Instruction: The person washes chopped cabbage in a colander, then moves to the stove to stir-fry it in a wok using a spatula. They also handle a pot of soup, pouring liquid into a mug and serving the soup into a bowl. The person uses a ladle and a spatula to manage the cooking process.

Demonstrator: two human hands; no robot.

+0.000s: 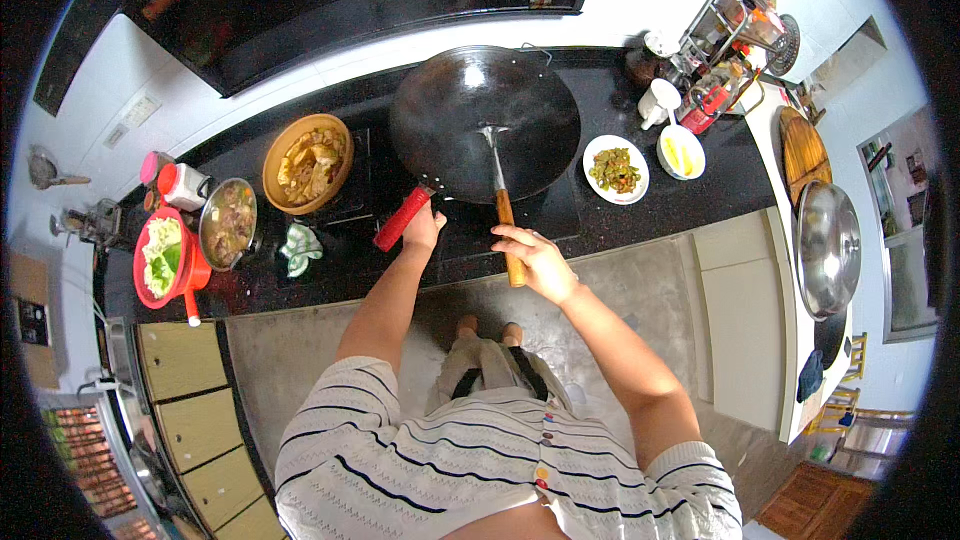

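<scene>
A large dark wok (440, 115) sits on the stove in front of me, its inside blackened and shiny. My left hand (424, 228) is closed at the wok's red-covered handle (402, 220), with the fingers partly hidden. In my right hand (540, 262) is the wooden handle (504, 212) of a metal spatula. The spatula's blade rests low inside the wok, near its middle. Right of the wok stands a white plate of chopped green and brown food (615, 170), beside a white bowl with yellow liquid and a spoon (682, 152).
On the left are a tan bowl of cooked food (310, 165), a metal pot of soup (228, 225), a red colander with leafy greens (163, 258) and a crumpled cloth (301, 249). A domed lid (828, 250) and a spice rack (720, 30) stand on the right. A range hood (350, 10) hangs above.
</scene>
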